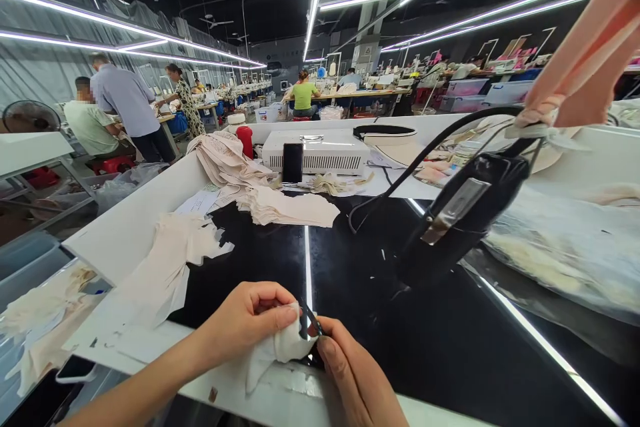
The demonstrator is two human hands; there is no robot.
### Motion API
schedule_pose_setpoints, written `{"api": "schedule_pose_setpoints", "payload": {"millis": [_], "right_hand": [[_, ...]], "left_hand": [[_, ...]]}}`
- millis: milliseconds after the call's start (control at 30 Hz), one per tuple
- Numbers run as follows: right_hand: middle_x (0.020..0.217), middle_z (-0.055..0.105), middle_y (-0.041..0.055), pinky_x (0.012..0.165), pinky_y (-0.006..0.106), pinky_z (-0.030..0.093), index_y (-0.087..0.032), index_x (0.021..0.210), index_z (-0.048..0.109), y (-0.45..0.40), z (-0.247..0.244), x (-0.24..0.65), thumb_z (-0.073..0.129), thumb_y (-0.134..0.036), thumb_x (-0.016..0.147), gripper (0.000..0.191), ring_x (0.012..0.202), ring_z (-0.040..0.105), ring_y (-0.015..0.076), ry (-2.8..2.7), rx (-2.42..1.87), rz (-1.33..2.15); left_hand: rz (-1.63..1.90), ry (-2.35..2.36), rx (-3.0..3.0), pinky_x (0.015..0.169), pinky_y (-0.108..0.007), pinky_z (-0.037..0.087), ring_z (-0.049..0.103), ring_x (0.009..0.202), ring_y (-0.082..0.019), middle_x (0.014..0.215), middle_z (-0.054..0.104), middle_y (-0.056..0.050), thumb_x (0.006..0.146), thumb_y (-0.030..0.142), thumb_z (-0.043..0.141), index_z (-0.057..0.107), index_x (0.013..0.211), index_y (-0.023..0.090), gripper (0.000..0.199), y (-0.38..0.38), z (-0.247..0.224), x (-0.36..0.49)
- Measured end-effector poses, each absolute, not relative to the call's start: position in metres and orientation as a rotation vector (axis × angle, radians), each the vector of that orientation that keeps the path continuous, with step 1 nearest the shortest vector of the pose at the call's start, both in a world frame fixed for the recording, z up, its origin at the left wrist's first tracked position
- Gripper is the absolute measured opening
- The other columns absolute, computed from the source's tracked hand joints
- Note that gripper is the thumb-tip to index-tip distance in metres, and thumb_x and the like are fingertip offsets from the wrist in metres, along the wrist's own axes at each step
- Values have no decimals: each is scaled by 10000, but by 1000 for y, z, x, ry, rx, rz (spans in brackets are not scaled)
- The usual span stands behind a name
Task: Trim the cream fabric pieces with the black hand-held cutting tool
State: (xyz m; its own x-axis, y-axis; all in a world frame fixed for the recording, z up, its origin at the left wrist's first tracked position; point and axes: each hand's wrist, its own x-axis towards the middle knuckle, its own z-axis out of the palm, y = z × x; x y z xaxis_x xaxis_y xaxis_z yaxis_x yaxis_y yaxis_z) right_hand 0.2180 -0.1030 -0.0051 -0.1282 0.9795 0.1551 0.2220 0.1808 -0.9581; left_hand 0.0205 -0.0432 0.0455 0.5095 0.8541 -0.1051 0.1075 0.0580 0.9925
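Observation:
Near the front edge of the glossy black tabletop [360, 320], my left hand [245, 320] is closed, pinching a small white fabric piece [290, 343] between thumb and fingers. The fabric folds over and hangs down toward the edge. My right hand [350, 367] is closed on a slim dark tool [313, 320]. The tool's thin tip reaches up beside the fabric; its exact kind is hard to make out. A stack of pale cut fabric pieces [160, 260] lies left of my hands, and another stack [295, 207] lies farther back.
A black device [465, 207] with a cable and pink cloth tied at its top stands on the right. Behind the table's middle are a white vented box [320, 150], a phone [293, 162] and a red bottle [245, 141]. A clear plastic bag [565, 253] lies right. Several people work beyond.

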Motion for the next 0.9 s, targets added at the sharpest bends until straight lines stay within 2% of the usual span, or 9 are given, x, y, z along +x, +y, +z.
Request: {"api": "schedule_pose_setpoints", "payload": {"millis": [67, 133, 333, 567, 733, 900], "right_hand": [[973, 727, 26, 808, 269, 527, -262, 1101, 676, -102, -5, 220, 383, -545, 1061, 409, 861, 682, 191, -1593, -1164, 1058], [1007, 735, 42, 819, 282, 528, -252, 1120, 666, -101, -6, 222, 368, -551, 1065, 426, 892, 690, 198, -1644, -1159, 1072], [890, 704, 25, 755, 286, 524, -256, 1086, 675, -99, -8, 226, 350, -594, 1058, 470, 866, 682, 207, -1713, -1164, 1102], [898, 700, 13, 760, 286, 489, -265, 990, 657, -99, -2, 229, 346, -615, 1051, 471, 835, 655, 198, -1755, -1187, 1153], [872, 674, -6, 761, 273, 461, -268, 1011, 658, -98, 0, 229, 345, -637, 1048, 485, 807, 631, 177, -1759, -1185, 1178], [869, 693, 15, 735, 283, 472, -257, 996, 667, -98, -2, 230, 328, -641, 1049, 514, 797, 641, 193, -1791, -1191, 1138]], "left_hand": [[669, 900, 1443, 663, -214, 428, 554, 694, -118, 792, 684, -18, 896, 439, 735, 755, 896, 143, 296, -42, 45, 18], [628, 908, 1467, 637, -212, 400, 499, 648, -103, 734, 637, 1, 889, 414, 730, 754, 891, 140, 274, -40, 44, 16], [528, 958, 1496, 588, -218, 334, 395, 601, -95, 658, 527, 34, 822, 387, 744, 740, 865, 141, 250, -37, 52, 13], [446, 990, 1576, 589, -223, 303, 427, 652, -107, 724, 582, 14, 823, 331, 699, 741, 856, 134, 204, -36, 61, 10], [389, 1008, 1635, 601, -223, 327, 446, 671, -117, 720, 588, 13, 831, 344, 694, 737, 862, 139, 211, -34, 65, 7], [355, 998, 1671, 605, -214, 338, 457, 681, -118, 730, 601, 17, 843, 348, 707, 755, 871, 151, 205, -32, 66, 4]]}}
